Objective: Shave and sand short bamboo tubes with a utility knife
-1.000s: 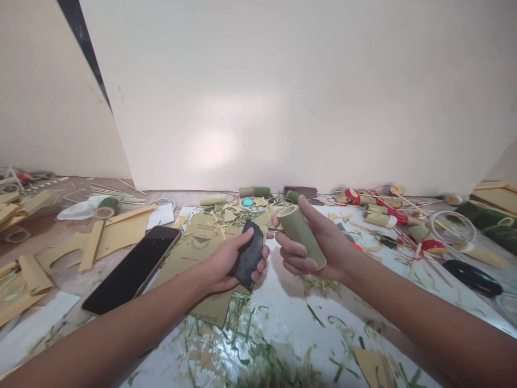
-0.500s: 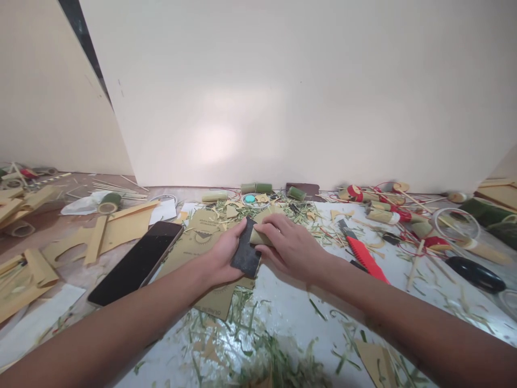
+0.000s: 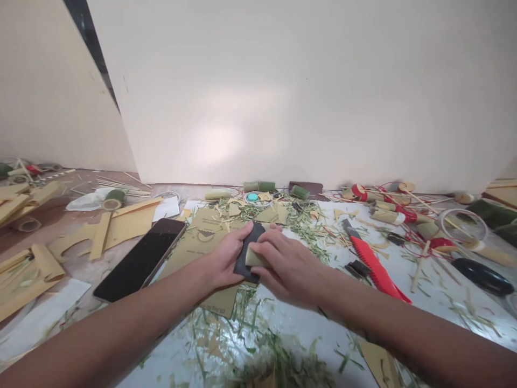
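Observation:
My left hand [image 3: 226, 257] grips a dark piece of sandpaper [image 3: 247, 249], its thumb pressed along the upper edge. In my right hand [image 3: 288, 262] is a short, pale green bamboo piece [image 3: 255, 257], the fingers wrapped over it. One end of the bamboo rests against the dark face of the sandpaper. Under my left hand lies a tan printed sheet [image 3: 196, 245] with dark lettering. Part of the bamboo is hidden by my right fingers.
A phone [image 3: 139, 261] lies left of my hands. Rightward are a red-handled cutter knife [image 3: 374, 264], a black glossy object [image 3: 481, 276] and red-banded bamboo pieces [image 3: 440, 237]. Green shavings [image 3: 278, 350] litter the white surface. A pale board [image 3: 299, 97] stands behind.
My right hand has moved toward me and slightly left, drawing the bamboo down along the sandpaper. My left hand still grips the sandpaper. The view has shifted slightly.

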The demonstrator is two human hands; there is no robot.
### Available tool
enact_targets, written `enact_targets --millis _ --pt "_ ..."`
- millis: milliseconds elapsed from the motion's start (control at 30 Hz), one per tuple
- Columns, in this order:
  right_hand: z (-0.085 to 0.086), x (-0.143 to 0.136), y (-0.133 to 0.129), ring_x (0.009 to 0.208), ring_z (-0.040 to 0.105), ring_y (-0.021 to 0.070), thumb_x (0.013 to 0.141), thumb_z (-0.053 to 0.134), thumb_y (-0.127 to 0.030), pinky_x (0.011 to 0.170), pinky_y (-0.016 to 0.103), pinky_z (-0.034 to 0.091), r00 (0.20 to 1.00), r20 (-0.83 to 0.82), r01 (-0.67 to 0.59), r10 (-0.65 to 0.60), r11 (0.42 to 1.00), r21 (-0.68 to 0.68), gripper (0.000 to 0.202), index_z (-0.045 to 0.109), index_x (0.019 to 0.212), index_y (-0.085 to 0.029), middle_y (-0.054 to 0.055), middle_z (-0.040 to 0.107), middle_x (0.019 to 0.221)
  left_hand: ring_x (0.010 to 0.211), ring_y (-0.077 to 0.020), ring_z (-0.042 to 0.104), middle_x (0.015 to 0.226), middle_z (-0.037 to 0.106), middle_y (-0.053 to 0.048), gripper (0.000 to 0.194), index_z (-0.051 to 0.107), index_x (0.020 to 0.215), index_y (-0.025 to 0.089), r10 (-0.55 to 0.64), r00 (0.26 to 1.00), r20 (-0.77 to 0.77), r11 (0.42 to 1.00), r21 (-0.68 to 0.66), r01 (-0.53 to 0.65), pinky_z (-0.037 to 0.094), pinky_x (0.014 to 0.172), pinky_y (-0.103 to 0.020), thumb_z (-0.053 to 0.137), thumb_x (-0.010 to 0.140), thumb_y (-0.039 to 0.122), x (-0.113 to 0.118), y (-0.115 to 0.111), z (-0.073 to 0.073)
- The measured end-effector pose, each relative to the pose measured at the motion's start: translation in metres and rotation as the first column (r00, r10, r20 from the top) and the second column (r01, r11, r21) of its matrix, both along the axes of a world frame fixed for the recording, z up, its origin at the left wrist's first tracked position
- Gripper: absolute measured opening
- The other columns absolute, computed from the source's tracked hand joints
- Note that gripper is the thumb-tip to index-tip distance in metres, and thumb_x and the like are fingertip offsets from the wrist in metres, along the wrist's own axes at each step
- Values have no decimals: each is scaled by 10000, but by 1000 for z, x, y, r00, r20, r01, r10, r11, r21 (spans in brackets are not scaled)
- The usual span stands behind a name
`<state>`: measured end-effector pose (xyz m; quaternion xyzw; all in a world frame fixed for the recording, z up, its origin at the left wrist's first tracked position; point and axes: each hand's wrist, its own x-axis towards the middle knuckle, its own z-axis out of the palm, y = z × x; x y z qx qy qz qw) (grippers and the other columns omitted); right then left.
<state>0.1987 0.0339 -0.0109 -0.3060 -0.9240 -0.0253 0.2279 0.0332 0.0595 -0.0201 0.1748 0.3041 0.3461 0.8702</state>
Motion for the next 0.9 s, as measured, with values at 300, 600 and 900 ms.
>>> enact_targets --millis 300,600,900 --pt "2 -3 -5 811 464 238 965 418 -296 664 372 447 992 -43 119 -117 992 49 168 499 1023 -161 107 526 918 544 -153 631 693 676 -79 371 640 853 100 16 999 51 999 -32 -15 536 605 -272 366 994 307 3 -3 4" --pt "4 -6 -9 833 457 248 954 420 -268 707 396 442 996 -13 88 -89 996 -12 134 493 1008 -169 102 526 894 533 -162 613 671 659 -67 355 641 872 111 6 999 51 1000 -4 -5 519 574 -285 377 987 319 6 -7 5" --pt "5 -8 -11 865 471 254 941 433 -231 772 426 457 987 -63 139 -146 986 -96 85 482 984 -176 105 519 923 600 -150 640 724 679 -77 359 639 852 104 30 991 129 1000 -6 -30 529 615 -252 357 995 273 6 -6 5"
